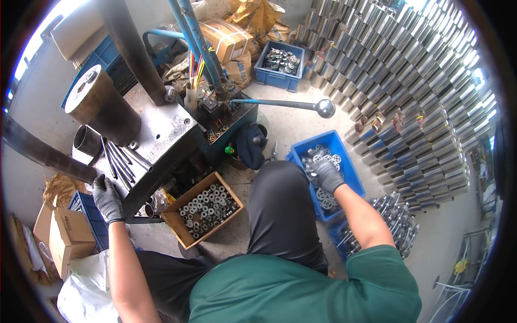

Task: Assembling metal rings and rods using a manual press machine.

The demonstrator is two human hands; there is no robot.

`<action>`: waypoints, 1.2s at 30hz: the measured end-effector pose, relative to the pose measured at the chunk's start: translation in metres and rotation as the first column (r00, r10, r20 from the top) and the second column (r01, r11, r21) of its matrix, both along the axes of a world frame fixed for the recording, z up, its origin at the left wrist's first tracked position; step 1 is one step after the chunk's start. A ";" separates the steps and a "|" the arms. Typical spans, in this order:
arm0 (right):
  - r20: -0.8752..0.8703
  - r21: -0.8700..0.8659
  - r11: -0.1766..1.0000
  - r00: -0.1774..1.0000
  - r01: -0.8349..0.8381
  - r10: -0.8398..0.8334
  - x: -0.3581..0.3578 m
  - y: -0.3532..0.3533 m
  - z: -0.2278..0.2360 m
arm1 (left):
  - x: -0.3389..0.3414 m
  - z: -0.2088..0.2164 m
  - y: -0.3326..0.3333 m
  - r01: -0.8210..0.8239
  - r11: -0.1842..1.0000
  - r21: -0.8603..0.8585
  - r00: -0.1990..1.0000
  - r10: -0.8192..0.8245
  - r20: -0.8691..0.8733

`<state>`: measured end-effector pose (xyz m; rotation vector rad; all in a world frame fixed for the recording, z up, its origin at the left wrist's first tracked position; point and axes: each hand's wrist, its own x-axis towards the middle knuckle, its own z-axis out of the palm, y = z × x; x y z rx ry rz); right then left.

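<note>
Many discs (pixel 325 199) seem left in the blue bin (pixel 350 164); I can't tell your right hand (pixel 327 176)'s grip there. Left of it, your left hand (pixel 108 201) looks released.

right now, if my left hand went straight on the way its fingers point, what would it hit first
Your gloved left hand would most likely meet the dark round metal column first, right at its fingertips; depth is unclear, so they may already be touching.
</note>
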<state>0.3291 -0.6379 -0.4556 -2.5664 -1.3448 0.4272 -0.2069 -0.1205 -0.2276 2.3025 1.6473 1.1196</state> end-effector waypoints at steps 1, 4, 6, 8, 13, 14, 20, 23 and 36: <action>0.104 0.195 0.976 0.992 -0.096 0.076 0.020 -0.042 -0.042 | 0.018 -0.013 0.004 0.042 0.999 -0.017 0.999 -0.041 0.023; -0.173 0.164 0.985 0.985 0.049 -0.020 0.037 -0.070 -0.080 | 0.043 -0.027 0.004 0.089 0.994 -0.056 0.994 -0.085 0.064; -0.174 0.234 0.962 0.979 0.143 -0.103 0.020 -0.056 -0.065 | 0.027 -0.023 0.007 0.069 0.997 -0.038 0.997 -0.067 0.038; 0.388 -0.109 0.990 0.913 -0.089 0.125 0.014 -0.041 -0.059 | 0.021 -0.019 0.006 0.064 0.997 -0.032 0.997 -0.063 0.040; -0.342 0.581 0.776 0.939 0.246 -0.041 0.027 -0.059 -0.094 | 0.026 -0.021 0.004 0.072 0.997 -0.033 0.997 -0.071 0.028; -0.210 0.531 0.832 0.976 0.161 -0.055 0.041 -0.081 -0.107 | 0.038 -0.028 0.003 0.092 0.995 -0.049 0.995 -0.090 0.041; -0.183 0.420 0.882 0.972 0.213 -0.148 0.042 -0.053 -0.101 | 0.030 -0.015 0.001 0.063 0.998 -0.001 0.998 -0.063 0.009; -0.306 0.386 0.858 0.925 0.339 -0.227 0.030 -0.053 -0.077 | 0.031 -0.015 -0.001 0.056 0.998 -0.018 0.998 -0.056 0.011; -0.362 0.442 0.486 0.646 0.754 -0.672 -0.013 -0.061 -0.029 | 0.029 -0.020 0.002 0.054 0.999 -0.001 0.999 -0.054 0.000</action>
